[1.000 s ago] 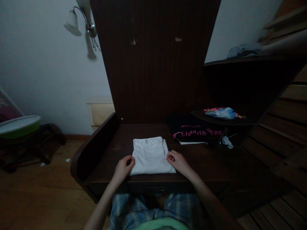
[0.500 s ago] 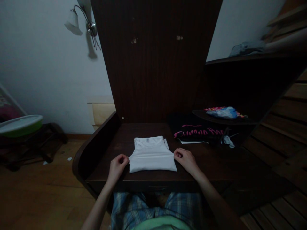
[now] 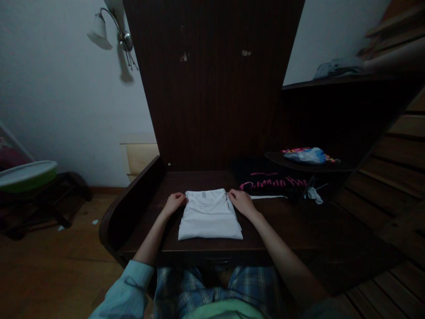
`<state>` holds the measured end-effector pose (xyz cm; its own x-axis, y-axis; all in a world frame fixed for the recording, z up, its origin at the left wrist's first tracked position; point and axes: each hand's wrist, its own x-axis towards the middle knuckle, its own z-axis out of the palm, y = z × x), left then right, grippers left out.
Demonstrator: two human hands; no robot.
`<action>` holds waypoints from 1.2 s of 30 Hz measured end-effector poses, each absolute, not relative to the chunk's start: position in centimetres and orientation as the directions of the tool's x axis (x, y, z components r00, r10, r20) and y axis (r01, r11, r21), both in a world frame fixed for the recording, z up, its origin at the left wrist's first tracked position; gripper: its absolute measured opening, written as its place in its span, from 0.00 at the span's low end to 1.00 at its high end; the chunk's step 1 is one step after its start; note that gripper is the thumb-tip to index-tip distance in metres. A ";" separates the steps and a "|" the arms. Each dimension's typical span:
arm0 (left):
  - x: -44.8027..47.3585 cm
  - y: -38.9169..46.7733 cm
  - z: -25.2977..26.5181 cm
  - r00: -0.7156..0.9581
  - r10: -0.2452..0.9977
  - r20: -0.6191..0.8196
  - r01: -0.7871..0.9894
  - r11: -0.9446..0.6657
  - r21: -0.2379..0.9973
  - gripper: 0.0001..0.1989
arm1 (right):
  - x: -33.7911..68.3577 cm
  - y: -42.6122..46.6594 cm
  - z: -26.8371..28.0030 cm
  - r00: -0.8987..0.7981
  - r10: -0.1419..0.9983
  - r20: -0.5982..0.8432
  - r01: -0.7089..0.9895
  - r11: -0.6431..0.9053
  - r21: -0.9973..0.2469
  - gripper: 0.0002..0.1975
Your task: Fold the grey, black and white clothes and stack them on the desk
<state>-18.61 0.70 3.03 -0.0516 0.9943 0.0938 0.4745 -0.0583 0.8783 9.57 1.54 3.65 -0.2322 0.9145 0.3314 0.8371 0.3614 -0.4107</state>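
Where the plaid trousers [image 3: 215, 290] end below the front of the dark wooden table [image 3: 139, 248], a folded white garment [image 3: 210, 217] lies flat on the tabletop, just in from its edge. Its near fold runs left to right, roughly parallel with that edge, and its neckline points away from the person; the outline is too near square to single out a long axis with confidence. The cloth narrows toward the far end, and there the two hands flank it, the left hand [image 3: 175, 203] at the far left corner and the right hand [image 3: 241, 201] at the far right one. So the garment lies between the hands and reaches back toward the lap from them, with neither hand clearly nearer to it. Each hand has its fingers curled in and drawn together against the cloth's edge; whether a bit of fabric is pinched between them is too dim to tell. Half a second ago both hands were lower down, tugging the sides out into points with a straight crease across the middle; now those points have gone, the sides slope more evenly, and the left sleeve [image 3: 128, 283] has come into view. Farther back, beyond the right hand, sits a dark garment with pink lettering [image 3: 265, 181], seemingly unchanged; the tall wooden panel [image 3: 215, 97] stands behind everything.
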 end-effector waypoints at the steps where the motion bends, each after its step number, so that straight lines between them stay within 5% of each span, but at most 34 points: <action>1: -18.6 1.1 2.9 -0.080 0.991 0.106 0.465 -0.057 0.883 0.15 | 9.4 1.8 3.2 -0.213 0.915 0.342 0.830 0.354 -0.430 0.14; 5: -18.8 0.8 2.4 -0.076 0.991 0.113 0.500 -0.060 0.864 0.18 | 9.7 2.4 1.5 -0.242 0.920 0.308 0.739 0.380 -0.556 0.17; 13: -19.4 -0.7 3.7 0.201 0.976 -0.087 0.482 -0.021 0.876 0.20 | 9.7 2.9 0.6 -0.363 0.888 0.281 0.541 0.447 -0.713 0.19; 18: -19.6 -0.6 3.4 0.252 0.966 -0.058 0.417 -0.054 0.907 0.19 | 9.7 3.0 0.5 -0.389 0.891 0.236 0.439 0.404 -0.802 0.20; 28: -19.2 -0.1 2.8 0.218 0.976 -0.011 0.417 -0.083 0.905 0.18 | 10.0 2.5 0.9 -0.445 0.876 0.185 0.505 0.416 -0.756 0.11; 36: -18.6 -0.1 2.8 0.264 0.962 0.064 0.402 -0.170 0.900 0.16 | 9.9 2.8 0.9 -0.394 0.889 0.231 0.464 0.410 -0.785 0.14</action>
